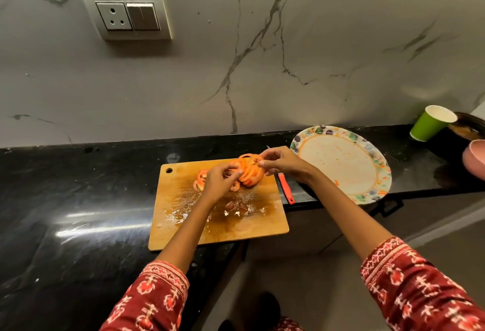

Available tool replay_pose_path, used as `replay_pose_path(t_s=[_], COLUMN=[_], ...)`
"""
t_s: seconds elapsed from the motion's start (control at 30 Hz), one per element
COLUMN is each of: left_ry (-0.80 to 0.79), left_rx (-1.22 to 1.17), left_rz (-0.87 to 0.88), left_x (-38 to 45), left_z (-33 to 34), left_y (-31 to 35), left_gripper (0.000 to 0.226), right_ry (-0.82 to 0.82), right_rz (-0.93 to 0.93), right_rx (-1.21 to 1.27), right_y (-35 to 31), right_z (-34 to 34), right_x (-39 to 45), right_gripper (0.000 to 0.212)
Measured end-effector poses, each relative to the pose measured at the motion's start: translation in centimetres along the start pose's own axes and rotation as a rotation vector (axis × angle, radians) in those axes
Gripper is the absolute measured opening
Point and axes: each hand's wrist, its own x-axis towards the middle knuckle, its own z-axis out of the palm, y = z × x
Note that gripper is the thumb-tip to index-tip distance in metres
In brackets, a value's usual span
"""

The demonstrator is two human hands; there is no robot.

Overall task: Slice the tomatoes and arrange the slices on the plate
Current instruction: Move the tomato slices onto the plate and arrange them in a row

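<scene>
Head view looked down on one rectangular wooden cutting board lying on a black stone counter, its single hanging hole at the ten o'clock corner and a wet patch of juice toward six o'clock. At the board's twelve o'clock edge sat one fanned row of orange-red tomato slices; I could make out roughly eight rounds in it, though the overlap stopped a sure count. A few looser tomato pieces, two or three, lay at nine o'clock of that row, partly hidden.

Both hands were on the row. The left hand pressed its curled fingers against the nine o'clock end, and the right hand pinched the three o'clock end with thumb and fingers drawn together, so the slices were squeezed between the two.

One knife with a red handle lay just beside the board's three o'clock edge, its blade tip showing past the right hand. One round floral-rimmed plate sat at three o'clock of the board, overhanging the counter's edge, smeared with orange but carrying no slices. One green paper cup stood tilted at two o'clock. Two patterned red sleeves framed the bottom.
</scene>
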Motion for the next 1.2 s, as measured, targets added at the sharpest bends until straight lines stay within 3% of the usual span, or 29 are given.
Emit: replay_pose_path(t_s=[0.13,0.37,0.5,0.63,0.8,0.97,1.2], left_ry=[-0.245,-0.158,0.071,0.189,0.252,0.34,0.221], left_rx=[-0.306,-0.678,-0.63,-0.561,-0.507,-0.444,-0.277], left_rz=[-0.27,-0.409,-0.401,-0.354,-0.33,-0.339,-0.204], left_x=[-0.8,-2.1,-1.6,-0.2,1.4,1.9,2.0], left_z=[-0.4,-1.3,-1.3,-2.7,-3.9,-4.0,-3.0], left_y=[0.6,-1.0,-1.6,-2.5,-2.5,-2.7,-1.9], left_gripper=[0.027,0.022,0.021,0.011,0.014,0.021,0.007], right_ry=[0.062,0.274,0.265,0.417,0.188,0.154,0.173], right_rz=[0.05,0.159,0.185,0.096,0.262,0.269,0.123], right_rx=[0.177,0.276,0.203,-0.355,-0.751,-0.683,-0.34], right_y=[-0.1,1.3,1.3,1.0,0.9,1.2,0.3], right_z=[2.3,7.6,8.6,6.1,5.3,5.7,3.0], right_x=[0.1,1.5,3.2,6.8,10.5,11.7,8.3], right_gripper=[0.01,0.006,0.005,0.02,0.034,0.028,0.012])
